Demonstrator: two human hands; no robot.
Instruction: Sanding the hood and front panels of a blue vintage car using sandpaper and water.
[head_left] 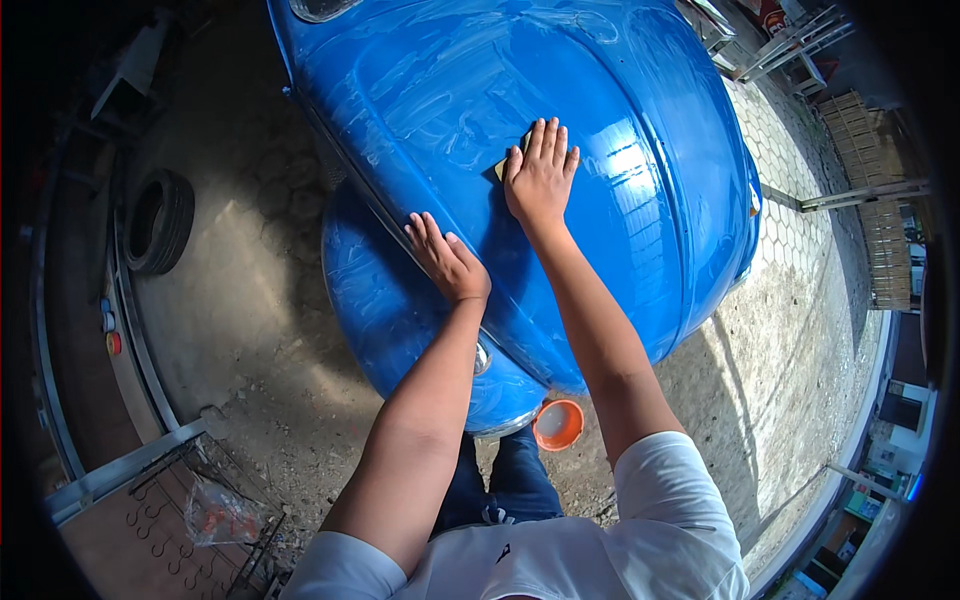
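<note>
In the head view, the glossy blue car body with rounded panels [615, 240] curved broadly beneath both hands, its upper panel clouded with whitish swirls and streaks, its right part bright with a windowed reflection. A thin, flat, yellowish pad [499, 171] lay on that panel, mostly hidden beneath the right hand [543, 175], with an edge showing left of the thumb. The right grip was flat, fingers extended over the pad; the left hand [448, 262] had an open grip, fingers outstretched on the panel's long raised edge. Below it bulged a smooth blue fender [375, 290], also streaked. An orange round bucket [578, 425] with pale contents stood on rough, gritty ground near the person's legs; hexagonal pavers [790, 230] lay to the right, a black ring-shaped tyre [180, 225] to the left.
</note>
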